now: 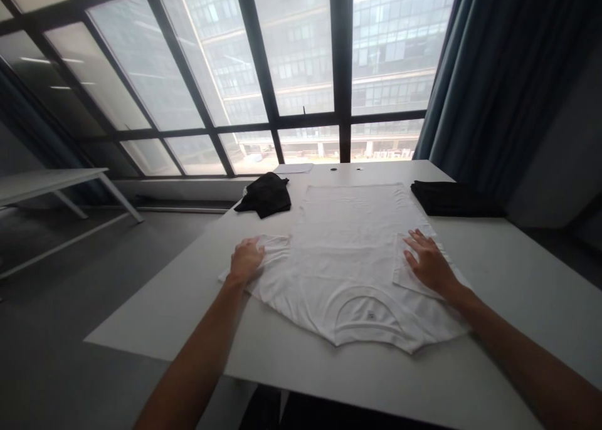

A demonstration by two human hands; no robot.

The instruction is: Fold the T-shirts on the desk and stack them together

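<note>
A white T-shirt (348, 242) lies spread on a white table, its neckline toward me and its hem toward the window. A small label shows inside the collar. My left hand (246, 261) is closed on the sleeve at the left, where the cloth is creased; its fingertips are partly hidden. On the other side, my right hand (427, 261) rests with fingers stretched out on the right sleeve, which lies folded inward over the shirt's body.
Crumpled black cloth (266, 195) sits on the white table (155, 320) at the far left. A folded black cloth (454, 199) lies at the right edge. Behind stand large windows and a blue curtain (463, 73). Another table (51, 178) is at the left.
</note>
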